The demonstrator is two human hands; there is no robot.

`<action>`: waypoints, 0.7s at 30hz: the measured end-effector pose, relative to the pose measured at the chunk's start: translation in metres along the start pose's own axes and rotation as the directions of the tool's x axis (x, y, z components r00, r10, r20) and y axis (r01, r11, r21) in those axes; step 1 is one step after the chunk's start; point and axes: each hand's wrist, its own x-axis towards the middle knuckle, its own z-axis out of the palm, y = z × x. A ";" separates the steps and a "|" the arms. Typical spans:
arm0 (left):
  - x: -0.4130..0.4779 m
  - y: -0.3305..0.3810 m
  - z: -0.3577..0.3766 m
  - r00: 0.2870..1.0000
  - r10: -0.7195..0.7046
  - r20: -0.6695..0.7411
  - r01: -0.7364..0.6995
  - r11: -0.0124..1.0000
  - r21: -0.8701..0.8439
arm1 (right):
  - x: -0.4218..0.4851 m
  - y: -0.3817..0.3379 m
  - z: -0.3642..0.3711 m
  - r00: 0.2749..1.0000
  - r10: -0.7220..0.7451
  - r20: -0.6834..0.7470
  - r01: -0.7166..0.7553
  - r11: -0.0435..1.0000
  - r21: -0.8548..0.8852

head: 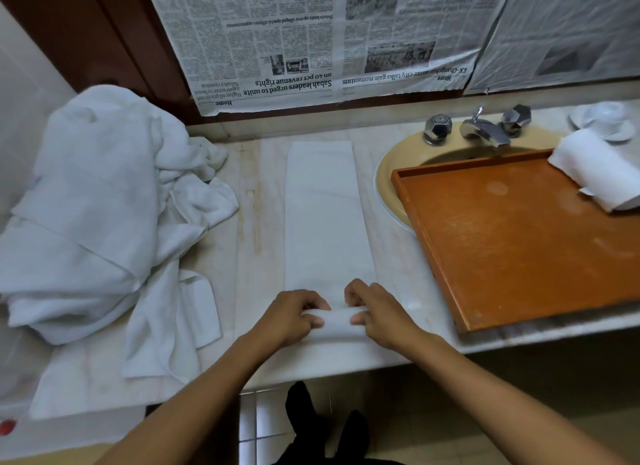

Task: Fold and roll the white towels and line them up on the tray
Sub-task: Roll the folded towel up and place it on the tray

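Marble counter runs below a wall covered with newspaper. An orange tray lies on the counter with its far left corner over the sink; the tap stands just behind the tray. One rolled towel rests at the tray's far right corner, lying across the rim. Just left of the tray, a towel folded into a long narrow strip lies flat on the counter, running from the back wall to the front edge. Its near end is turned up into a short roll. The left hand grips the roll's left end, fingers curled over the top and thumb toward the middle. The right hand grips the right end in the same manner. The hands are near each other but apart. Well left of the tray, beyond the strip, a loose pile of white towels is heaped against the wall, with parts trailing toward the front edge. Behind the tray's far right corner sits a white dish; its contents cannot be made out.
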 end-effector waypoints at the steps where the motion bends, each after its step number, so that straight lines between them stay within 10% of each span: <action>1: 0.000 0.002 -0.001 1.000 -0.002 -0.014 0.001 1.000 -0.021 | 0.000 0.000 0.002 0.996 -0.046 -0.070 0.040 0.995 -0.090; 7: -0.023 -0.019 0.024 0.799 0.526 -0.290 -0.377 0.815 0.440 | -0.022 0.027 0.032 0.779 -0.520 -0.351 0.340 0.820 -0.461; 11: -0.042 -0.043 0.048 0.664 0.657 -0.357 -0.369 0.704 0.607 | -0.037 0.045 0.037 0.719 -0.627 -0.300 0.376 0.713 -0.591; 21: -0.006 -0.052 0.009 0.765 0.632 -0.127 -0.478 0.688 0.546 | -0.001 0.050 0.012 0.776 -0.613 -0.153 0.492 0.738 -0.462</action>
